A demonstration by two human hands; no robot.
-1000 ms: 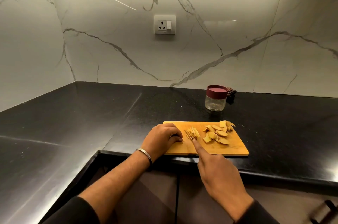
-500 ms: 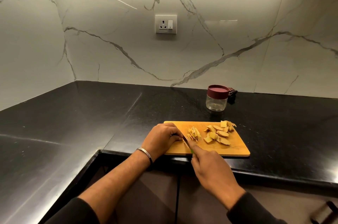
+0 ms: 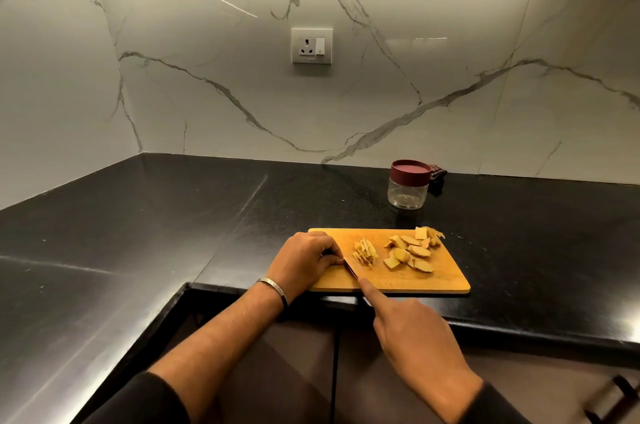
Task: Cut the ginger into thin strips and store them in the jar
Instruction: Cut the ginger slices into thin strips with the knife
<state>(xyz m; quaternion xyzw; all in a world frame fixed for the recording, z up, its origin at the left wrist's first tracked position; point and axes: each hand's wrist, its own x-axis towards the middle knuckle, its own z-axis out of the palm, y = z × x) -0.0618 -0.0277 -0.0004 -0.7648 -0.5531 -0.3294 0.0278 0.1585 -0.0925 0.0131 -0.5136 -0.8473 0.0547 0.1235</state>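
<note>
A wooden cutting board (image 3: 446, 280) lies at the counter's front edge. On it sit a small pile of thin ginger strips (image 3: 364, 252) and, to their right, several thicker ginger slices (image 3: 410, 252). My right hand (image 3: 415, 337) grips a knife (image 3: 350, 268), index finger stretched along its spine, blade just left of the strips. My left hand (image 3: 304, 259) rests curled on the board's left end, fingertips against the blade side; what they hold is hidden. A clear jar (image 3: 408, 195) with a maroon lid (image 3: 410, 171) stands closed behind the board.
The black stone counter (image 3: 173, 233) wraps in an L around a marble corner wall. A dark small object (image 3: 437, 174) lies behind the jar. A wall socket (image 3: 311, 45) is above. Cabinet fronts (image 3: 311, 371) are below the counter edge.
The knife and my right hand shifted slightly back and forth beside the strip pile. My left hand stayed curled at the board's left end.
</note>
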